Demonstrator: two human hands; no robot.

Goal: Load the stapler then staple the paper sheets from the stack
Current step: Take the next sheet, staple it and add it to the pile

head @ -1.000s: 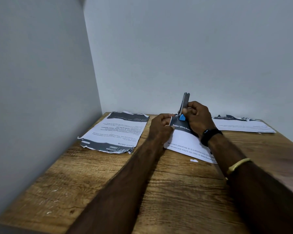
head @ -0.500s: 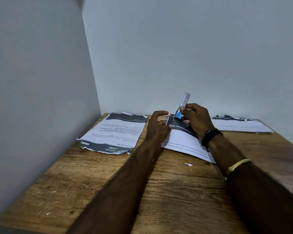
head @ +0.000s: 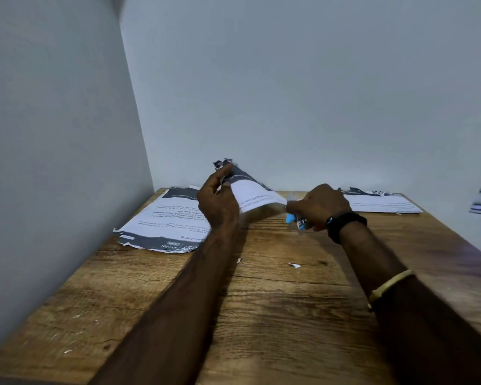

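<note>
Lifted since half a second ago, the paper sheets (head: 250, 191) that lay flat under both hands now rise off the wooden table (head: 275, 315), and the stapler no longer stands upright over them.

A person's two bare forearms reach from the near edge toward the far wall. The left hand (head: 217, 202) is raised above the table, its fingers (head: 225, 173) pinched closed on the far, torn, dark-printed corner of the sheets. From that pinch the paper slopes down and to the right, toward the other hand.

The right hand (head: 318, 207) sits low, just above the table, curled closed around the stapler (head: 296, 218). Only the stapler's blue and silvery end shows, poking out on the left, near side of the fist below the fingers; the rest is hidden in the grip and blurred. The lower edge of the lifted sheets meets this hand near the stapler, though whether paper and stapler touch cannot be told. A black wristband (head: 345, 223) circles the right wrist, and a yellow bracelet (head: 389, 284) sits further up the forearm.

On the far left of the table lies a stack of printed pages (head: 161, 223), flat, with ragged edges. Another pile of printed pages (head: 381, 200) lies flat at the far right, against the wall. Two small paper scraps (head: 293, 264) rest on the bare wood between the forearms.
</note>
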